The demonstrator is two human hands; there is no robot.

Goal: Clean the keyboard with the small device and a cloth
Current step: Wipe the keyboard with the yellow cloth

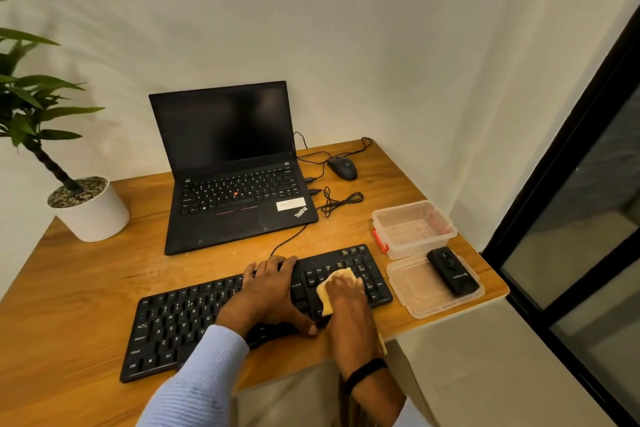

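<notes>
A black keyboard (173,322) lies slanted on the wooden desk in front of me. My left hand (266,291) reaches across its middle, fingertips curled over the far edge and thumb at the near edge, holding it. My right hand (346,295) lies palm-down on a folded yellow cloth (341,274) and presses it onto the keys at the keyboard's right end. The small black device (452,272) lies on a clear plastic lid (415,302) to the right of the keyboard, untouched.
An open black laptop (235,177) stands behind the keyboard, with cables (341,201) and a black mouse (343,168) to its right. A clear container (414,229) with a red latch sits behind the lid. A potted plant (88,208) stands at the left. The desk's right edge (498,291) is close to the lid.
</notes>
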